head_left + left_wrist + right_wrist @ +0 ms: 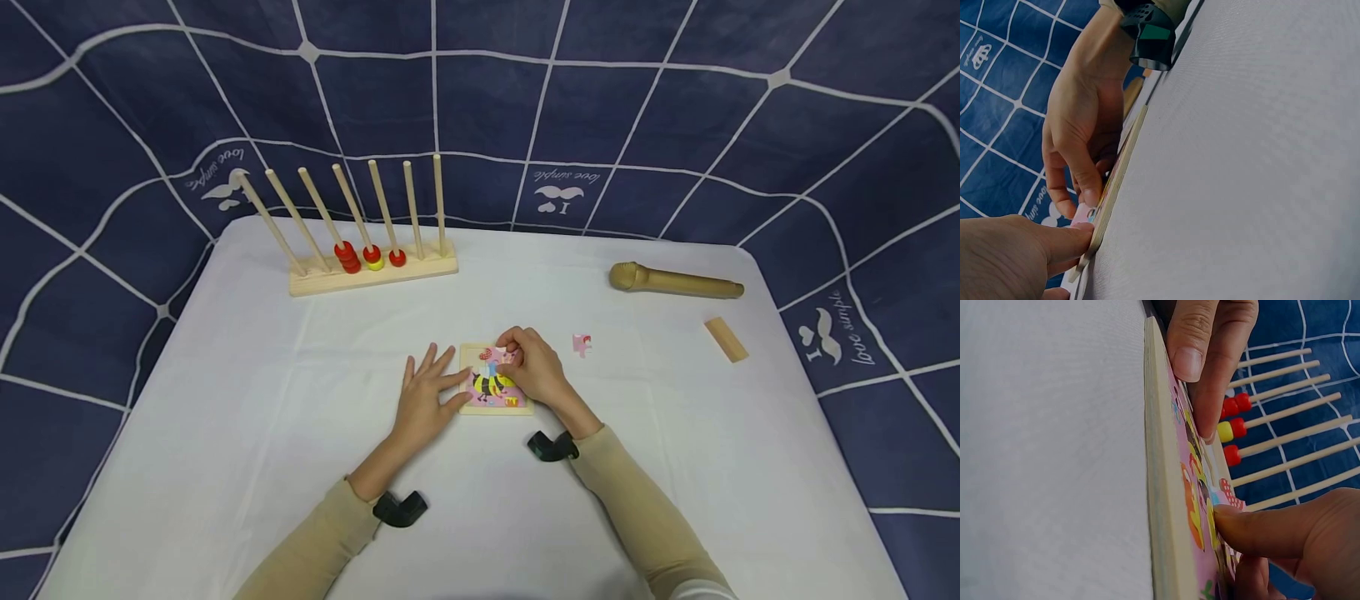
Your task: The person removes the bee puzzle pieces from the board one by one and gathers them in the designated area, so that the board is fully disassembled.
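Observation:
A small square puzzle with a light wooden frame (497,410) (1116,181) (1163,462) lies flat, showing a yellow and black bee on pink. My left hand (422,402) (1019,253) (1213,344) spreads its fingers at the frame's left side, thumb and index finger touching it. Over the puzzle's upper right part, my right hand (538,371) (1082,125) (1291,537) pinches a pink piece between thumb and fingers; they partly cover that piece. A loose pink puzzle piece (581,344) lies on the table to the right of the frame.
At the back left stands a wooden rack (372,279) with upright pegs and several red and yellow beads (1225,431). A brown wooden stick with a rounded head (675,282) lies at the back right, a flat wooden block (726,339) near it. White cloth covers the table (450,533).

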{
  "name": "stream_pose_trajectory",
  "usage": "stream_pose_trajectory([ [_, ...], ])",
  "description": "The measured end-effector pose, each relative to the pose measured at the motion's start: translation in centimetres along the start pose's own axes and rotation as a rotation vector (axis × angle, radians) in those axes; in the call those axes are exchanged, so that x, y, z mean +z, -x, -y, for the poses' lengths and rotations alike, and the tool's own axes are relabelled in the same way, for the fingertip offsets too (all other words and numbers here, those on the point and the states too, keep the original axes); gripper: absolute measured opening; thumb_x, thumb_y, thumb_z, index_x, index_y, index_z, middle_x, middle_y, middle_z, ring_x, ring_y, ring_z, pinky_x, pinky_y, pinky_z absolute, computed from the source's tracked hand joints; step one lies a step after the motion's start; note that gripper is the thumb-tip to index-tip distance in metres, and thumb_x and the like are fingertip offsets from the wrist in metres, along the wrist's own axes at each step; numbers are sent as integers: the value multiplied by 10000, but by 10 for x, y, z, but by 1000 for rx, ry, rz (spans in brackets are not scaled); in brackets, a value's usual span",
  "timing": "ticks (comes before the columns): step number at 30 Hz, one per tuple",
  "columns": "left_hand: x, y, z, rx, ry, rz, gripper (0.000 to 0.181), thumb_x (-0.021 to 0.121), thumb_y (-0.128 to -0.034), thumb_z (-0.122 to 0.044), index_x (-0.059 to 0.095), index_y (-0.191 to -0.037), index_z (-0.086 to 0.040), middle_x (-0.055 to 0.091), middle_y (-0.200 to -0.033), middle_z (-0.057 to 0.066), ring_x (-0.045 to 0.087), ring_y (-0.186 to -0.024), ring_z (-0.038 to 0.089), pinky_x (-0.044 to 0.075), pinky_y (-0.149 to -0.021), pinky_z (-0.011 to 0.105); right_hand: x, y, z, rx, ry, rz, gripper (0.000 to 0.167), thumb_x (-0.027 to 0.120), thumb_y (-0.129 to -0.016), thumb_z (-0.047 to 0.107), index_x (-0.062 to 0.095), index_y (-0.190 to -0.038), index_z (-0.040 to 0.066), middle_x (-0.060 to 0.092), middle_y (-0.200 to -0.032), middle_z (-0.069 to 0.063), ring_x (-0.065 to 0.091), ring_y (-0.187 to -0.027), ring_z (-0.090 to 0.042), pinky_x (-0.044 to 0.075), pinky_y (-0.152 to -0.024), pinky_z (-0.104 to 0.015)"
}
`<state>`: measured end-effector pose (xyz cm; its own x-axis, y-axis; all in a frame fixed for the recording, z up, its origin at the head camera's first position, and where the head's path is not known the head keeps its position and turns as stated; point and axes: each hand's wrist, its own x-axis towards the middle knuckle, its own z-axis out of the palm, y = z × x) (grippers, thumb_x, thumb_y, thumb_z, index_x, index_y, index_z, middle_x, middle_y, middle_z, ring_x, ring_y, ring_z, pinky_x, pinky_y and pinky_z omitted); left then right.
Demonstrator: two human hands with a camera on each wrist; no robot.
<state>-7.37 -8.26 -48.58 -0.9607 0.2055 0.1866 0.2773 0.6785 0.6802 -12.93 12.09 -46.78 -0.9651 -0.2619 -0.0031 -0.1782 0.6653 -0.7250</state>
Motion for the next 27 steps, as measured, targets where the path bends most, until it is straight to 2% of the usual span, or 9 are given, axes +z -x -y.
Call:
stream_pose_trajectory([
  [8, 0, -1, 0, 0, -2, 2, 376, 791, -809, -213, 723, -1160, -97, 488, -1457, 186, 295, -1446, 419, 103, -1153, 670, -2, 1, 0, -31, -46, 12, 251, 733, -838, 36, 601, -1042, 99, 562, -889, -53, 470, -679, -128, 356, -602, -215],
  [14, 0, -1, 0, 1, -3, 0, 383, 796, -803, -217, 724, -1160, -98, 491, -1454, 187, 298, -1444, 420, 103, -1153, 669, -1, 1, -2, 9, -113, 7, 146, 649, -892, 21, 622, -999, 117, 564, -829, -38, 479, -701, -144, 366, -627, -217],
  [22, 0, -1, 0, -3, -5, 2, 377, 791, -810, -222, 722, -1162, -105, 493, -1455, 178, 306, -1441, 419, 102, -1156, 663, -1, 1, -1, 50, -253, -16, 133, 624, -903, -2, 640, -1001, 85, 552, -837, -57, 483, -721, -164, 399, -641, -209],
  [27, 0, 0, 0, -8, 0, 6, 376, 789, -811, -222, 723, -1162, -106, 492, -1457, 177, 302, -1444, 417, 99, -1159, 660, -11, 2, 1, 50, -315, -62, 139, 631, -891, -4, 653, -1011, 62, 542, -827, -61, 486, -700, -166, 409, -620, -203],
])
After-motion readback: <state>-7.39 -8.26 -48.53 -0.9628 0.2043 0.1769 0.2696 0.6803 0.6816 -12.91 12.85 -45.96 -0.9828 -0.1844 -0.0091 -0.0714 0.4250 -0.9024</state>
